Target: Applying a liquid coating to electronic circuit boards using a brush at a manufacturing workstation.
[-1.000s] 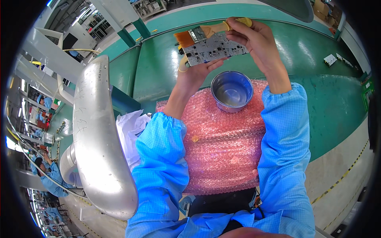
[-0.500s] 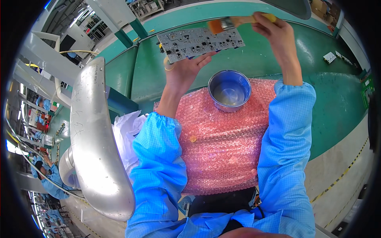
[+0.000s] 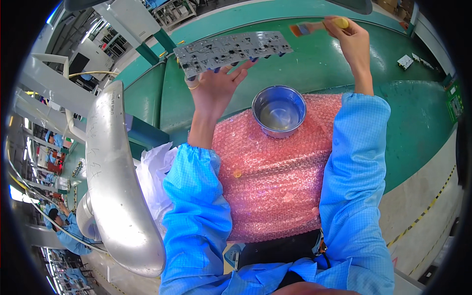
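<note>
My left hand holds up a grey circuit board from beneath, its face full of small dark parts. Some of the fingers are hidden under the board's near edge. In my right hand is a flat brush with orange-brown bristles, a metal band and a yellow handle end. The brush is off the board, to its right, with the bristles pointing left. Below and between the hands stands a round metal bowl, with what looks like clear liquid inside. It rests on a pink bubble-wrap sheet.
A large silver fume hood rises close to my left arm, with crumpled white paper beside it. Small boards lie far right on the green table. Another person sits at the far left.
The brush has left the board and moved to the right with my right hand. My left hand has shifted the board slightly left and tilted it.
</note>
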The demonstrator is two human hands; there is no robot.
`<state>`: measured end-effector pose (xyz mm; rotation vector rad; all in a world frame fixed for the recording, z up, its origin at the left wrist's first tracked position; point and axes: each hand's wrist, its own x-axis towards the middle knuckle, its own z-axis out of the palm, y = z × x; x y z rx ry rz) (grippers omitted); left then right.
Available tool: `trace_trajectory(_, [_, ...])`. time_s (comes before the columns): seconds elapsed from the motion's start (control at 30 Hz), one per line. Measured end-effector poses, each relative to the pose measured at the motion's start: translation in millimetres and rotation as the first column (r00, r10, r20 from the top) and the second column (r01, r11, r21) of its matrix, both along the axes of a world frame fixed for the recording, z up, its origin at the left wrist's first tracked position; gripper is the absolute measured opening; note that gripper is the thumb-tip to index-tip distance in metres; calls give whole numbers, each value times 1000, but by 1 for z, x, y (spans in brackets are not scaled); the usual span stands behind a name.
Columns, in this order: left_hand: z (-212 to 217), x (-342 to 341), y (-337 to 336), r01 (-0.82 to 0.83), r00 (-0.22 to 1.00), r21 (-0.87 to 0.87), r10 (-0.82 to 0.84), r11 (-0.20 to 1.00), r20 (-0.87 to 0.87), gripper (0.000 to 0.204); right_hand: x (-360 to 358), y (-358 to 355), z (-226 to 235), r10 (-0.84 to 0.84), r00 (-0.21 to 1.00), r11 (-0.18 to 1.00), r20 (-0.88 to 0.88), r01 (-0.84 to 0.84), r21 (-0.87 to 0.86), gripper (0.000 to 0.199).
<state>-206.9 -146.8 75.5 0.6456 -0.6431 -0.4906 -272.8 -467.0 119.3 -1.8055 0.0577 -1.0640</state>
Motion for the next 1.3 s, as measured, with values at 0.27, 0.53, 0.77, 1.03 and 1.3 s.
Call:
trace_trajectory(0.27, [2,1,-2,-89,993,-21,87,996,-83,104,-20,44,18,169,946,909,-275,-258,-327,18])
trace_trajectory(0.53, [-1,2,-1,-17,992,-61,9,998,-124,91,-9,42,11,121,986,950,-112,-147,-275,18])
trace_trajectory(0.77, [-2,7,2,-140,987,-1,139,990,-85,85,-16,47,17,201,959,923,-200,-254,-290,18])
trace_trajectory(1.03, [2,2,-2,-155,984,3,155,988,-85,84,-19,60,23,182,946,895,-269,-273,-354,19])
trace_trajectory(1.3, [0,-2,-5,-29,998,21,31,999,-62,80,-12,76,19,222,965,888,-139,-259,-379,20])
